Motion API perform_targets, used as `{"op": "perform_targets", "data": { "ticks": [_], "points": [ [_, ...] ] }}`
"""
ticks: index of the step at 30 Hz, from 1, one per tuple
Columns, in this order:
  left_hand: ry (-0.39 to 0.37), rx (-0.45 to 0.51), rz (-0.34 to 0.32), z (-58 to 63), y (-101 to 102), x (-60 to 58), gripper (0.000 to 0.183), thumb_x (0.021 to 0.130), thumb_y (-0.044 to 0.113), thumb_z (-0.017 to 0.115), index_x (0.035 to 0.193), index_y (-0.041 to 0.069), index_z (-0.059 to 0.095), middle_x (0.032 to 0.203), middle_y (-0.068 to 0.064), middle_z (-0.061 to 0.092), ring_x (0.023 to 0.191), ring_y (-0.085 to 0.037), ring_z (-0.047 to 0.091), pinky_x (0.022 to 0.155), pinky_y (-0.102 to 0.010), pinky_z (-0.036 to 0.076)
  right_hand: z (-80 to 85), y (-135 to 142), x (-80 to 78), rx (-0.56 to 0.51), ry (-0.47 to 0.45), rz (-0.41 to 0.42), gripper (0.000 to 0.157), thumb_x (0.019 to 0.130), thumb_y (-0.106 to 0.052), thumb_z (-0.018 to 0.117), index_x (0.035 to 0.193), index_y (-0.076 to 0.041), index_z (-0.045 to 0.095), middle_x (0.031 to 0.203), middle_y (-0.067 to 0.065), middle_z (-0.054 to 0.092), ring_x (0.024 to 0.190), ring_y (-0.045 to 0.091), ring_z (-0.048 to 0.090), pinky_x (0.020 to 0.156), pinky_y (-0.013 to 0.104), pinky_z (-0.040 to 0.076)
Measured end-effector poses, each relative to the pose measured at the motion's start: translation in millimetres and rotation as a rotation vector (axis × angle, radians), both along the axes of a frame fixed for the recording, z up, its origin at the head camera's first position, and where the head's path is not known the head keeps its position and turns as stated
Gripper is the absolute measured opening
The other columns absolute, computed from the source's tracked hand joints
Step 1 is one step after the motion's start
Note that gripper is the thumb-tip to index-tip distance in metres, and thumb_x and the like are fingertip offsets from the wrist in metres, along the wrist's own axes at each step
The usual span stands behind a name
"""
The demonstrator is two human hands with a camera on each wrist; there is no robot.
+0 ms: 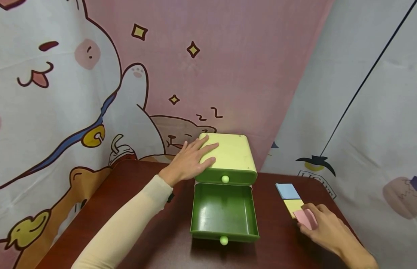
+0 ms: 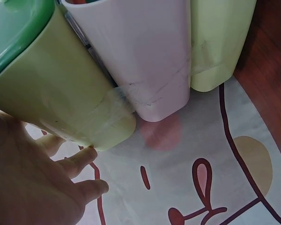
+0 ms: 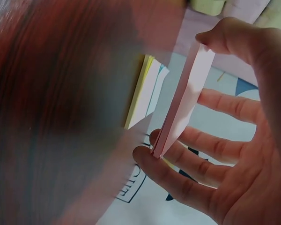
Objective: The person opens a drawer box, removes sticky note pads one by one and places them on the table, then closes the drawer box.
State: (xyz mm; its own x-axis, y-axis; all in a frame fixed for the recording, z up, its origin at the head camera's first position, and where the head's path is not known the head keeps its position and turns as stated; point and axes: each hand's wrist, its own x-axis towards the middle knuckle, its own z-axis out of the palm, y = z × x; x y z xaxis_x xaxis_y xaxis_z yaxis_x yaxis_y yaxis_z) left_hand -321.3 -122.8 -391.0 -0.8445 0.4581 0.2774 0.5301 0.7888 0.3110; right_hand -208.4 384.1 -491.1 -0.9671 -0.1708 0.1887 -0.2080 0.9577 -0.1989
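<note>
Pink, the pad (image 1: pixel 305 219) is pinched by its edges in the right hand (image 1: pixel 329 228), perhaps to keep its sheets square. Just beyond that grip lie a yellow pad (image 1: pixel 292 206) and blue pad (image 1: pixel 287 191); leftward, the spread left hand (image 1: pixel 189 163) rests on the box (image 1: pixel 233 153), likely steadying it, drawer (image 1: pixel 223 209) out.

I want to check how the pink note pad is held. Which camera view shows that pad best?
The right wrist view: the pink note pad sits close and large there, pinched by the right grip between thumb and fingers. The head view shows it smaller, partly hidden by that grip. The left wrist view doesn't show it.
</note>
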Motion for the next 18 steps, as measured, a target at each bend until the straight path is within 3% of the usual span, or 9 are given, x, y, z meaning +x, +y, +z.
{"op": "perform_targets", "data": {
  "ticks": [13, 18],
  "points": [
    [0.005, -0.002, 0.0, 1.5, -1, 1.1, 0.071, 0.119, 0.073, 0.035, 0.184, 0.043, 0.034, 0.199, -0.004, 0.018, 0.183, -0.043, 0.024, 0.146, -0.078, 0.011, -12.3, 22, -12.9, 0.021, -0.02, -0.042, 0.064, 0.09, -0.043, 0.096, 0.138, -0.009, 0.071, 0.111, 0.022, 0.072, 0.086, 0.033, 0.067, 0.066, 0.051, 0.053],
    [0.002, -0.004, -0.002, 0.7, -1, 0.8, 0.072, 0.119, 0.073, 0.035, 0.185, 0.044, 0.034, 0.199, -0.004, 0.017, 0.183, -0.043, 0.022, 0.146, -0.078, 0.01, -12.5, 24, -11.3, 0.045, -0.097, -0.055, 0.067, 0.09, -0.045, 0.097, 0.138, -0.008, 0.069, 0.107, 0.017, 0.071, 0.087, 0.029, 0.066, 0.068, 0.051, 0.054]
  ]
}}
